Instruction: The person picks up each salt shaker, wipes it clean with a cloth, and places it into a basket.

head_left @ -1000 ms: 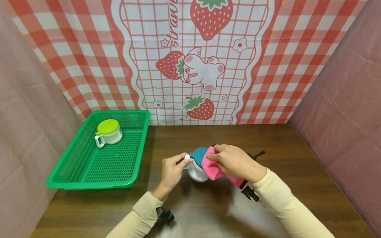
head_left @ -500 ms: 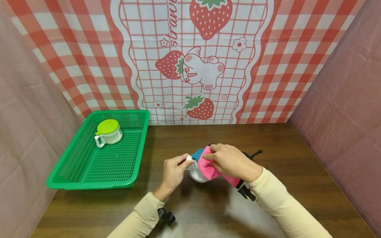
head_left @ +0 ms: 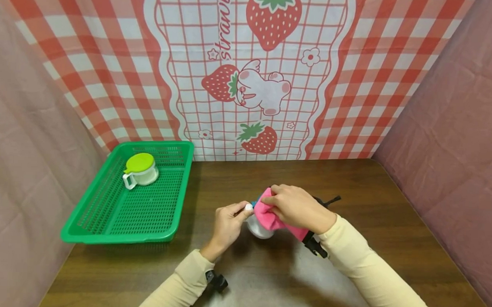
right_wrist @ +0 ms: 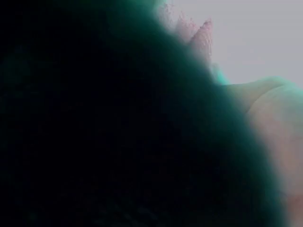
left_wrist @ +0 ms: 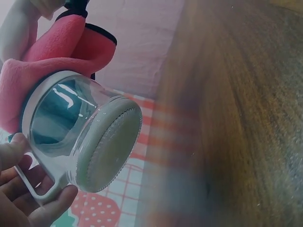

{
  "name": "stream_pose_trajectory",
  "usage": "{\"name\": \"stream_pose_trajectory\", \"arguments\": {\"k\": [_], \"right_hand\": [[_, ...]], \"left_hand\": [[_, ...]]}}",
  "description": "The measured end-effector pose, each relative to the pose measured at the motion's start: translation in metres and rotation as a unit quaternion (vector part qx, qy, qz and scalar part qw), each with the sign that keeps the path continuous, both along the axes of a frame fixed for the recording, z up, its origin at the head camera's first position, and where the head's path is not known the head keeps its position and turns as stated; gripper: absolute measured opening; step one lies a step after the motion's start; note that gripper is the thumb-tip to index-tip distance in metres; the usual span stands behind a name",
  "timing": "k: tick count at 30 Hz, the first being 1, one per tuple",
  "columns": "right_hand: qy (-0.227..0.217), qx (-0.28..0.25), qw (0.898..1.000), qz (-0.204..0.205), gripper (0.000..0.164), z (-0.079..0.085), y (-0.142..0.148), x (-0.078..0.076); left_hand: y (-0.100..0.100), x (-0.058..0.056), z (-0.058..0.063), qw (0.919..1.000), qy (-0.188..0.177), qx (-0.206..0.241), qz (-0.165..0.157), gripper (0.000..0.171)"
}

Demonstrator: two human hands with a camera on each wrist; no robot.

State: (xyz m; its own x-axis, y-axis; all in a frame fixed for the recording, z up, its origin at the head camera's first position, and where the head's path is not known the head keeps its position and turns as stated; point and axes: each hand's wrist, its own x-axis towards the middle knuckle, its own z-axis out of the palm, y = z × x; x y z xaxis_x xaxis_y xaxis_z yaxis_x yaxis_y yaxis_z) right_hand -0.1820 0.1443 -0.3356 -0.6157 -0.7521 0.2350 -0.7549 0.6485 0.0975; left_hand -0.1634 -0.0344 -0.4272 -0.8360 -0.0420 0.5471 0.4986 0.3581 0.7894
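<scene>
My left hand grips the white handle of a clear seasoning jar with a blue lid. In the left wrist view the jar is tilted above the table, its pale ribbed base facing the camera. My right hand holds a pink cloth against the lid, fingers bunched in the fabric. Most of the blue lid is hidden under the cloth; only a bit of blue shows by the left fingertips in the head view. A dark blurred shape covers most of the right wrist view.
A green plastic basket stands at the left of the wooden table. Inside it, toward the back, sits a similar jar with a lime-green lid. A strawberry-print checked cloth hangs behind the table.
The pink cloth has moved left across the blue lid, covering more of it. My left hand and the jar have shifted slightly right. The basket and its jar have not moved.
</scene>
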Motion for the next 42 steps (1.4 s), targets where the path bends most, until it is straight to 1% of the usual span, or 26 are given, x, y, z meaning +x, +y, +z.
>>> {"name": "stream_pose_trajectory", "arguments": {"k": [2, 4, 9, 13, 17, 21, 24, 29, 34, 36, 42], "right_hand": [[-0.007, -0.001, 1.0, -0.007, 0.014, 0.0, 0.0, 0.0], [-0.017, -0.003, 1.0, -0.017, 0.015, 0.001, -0.001, 0.0], [-0.042, -0.003, 0.998, -0.049, 0.014, 0.003, 0.0, -0.001], [-0.057, -0.001, 0.996, -0.073, 0.015, 0.005, 0.002, -0.003], [-0.066, 0.004, 0.994, -0.088, 0.017, 0.006, 0.004, -0.004], [-0.079, 0.002, 0.992, -0.099, 0.014, 0.005, 0.007, -0.007], [-0.081, -0.001, 0.992, -0.1, 0.013, 0.004, 0.011, -0.008], [-0.08, -0.002, 0.992, -0.097, 0.018, 0.004, 0.016, -0.008], [-0.088, -0.002, 0.99, -0.106, 0.018, 0.003, 0.019, -0.007], [-0.09, 0.0, 0.99, -0.109, 0.017, 0.002, 0.02, -0.007], [-0.092, -0.003, 0.99, -0.106, 0.022, -0.001, 0.024, -0.006]], "left_hand": [[0.0, -0.004, -0.009, 0.9999, 0.006, -0.008, 0.002, 0.009], [0.0, -0.006, -0.014, 0.9997, 0.018, -0.015, 0.0, 0.009], [-0.001, -0.006, -0.017, 0.9979, 0.059, -0.025, -0.013, 0.01], [0.0, -0.006, -0.016, 0.9965, 0.076, -0.03, -0.02, 0.011], [0.0, -0.006, -0.016, 0.9965, 0.074, -0.03, -0.026, 0.013], [0.0, -0.006, -0.016, 0.9968, 0.07, -0.025, -0.03, 0.015], [0.0, -0.006, -0.016, 0.9971, 0.066, -0.017, -0.033, 0.014], [0.0, -0.007, -0.017, 0.9969, 0.069, -0.008, -0.037, 0.014], [0.001, -0.007, -0.017, 0.9971, 0.07, -0.009, -0.03, 0.013], [0.001, -0.007, -0.018, 0.9973, 0.069, -0.005, -0.026, 0.013], [-0.001, -0.008, -0.019, 0.998, 0.061, 0.011, -0.015, 0.012]]}}
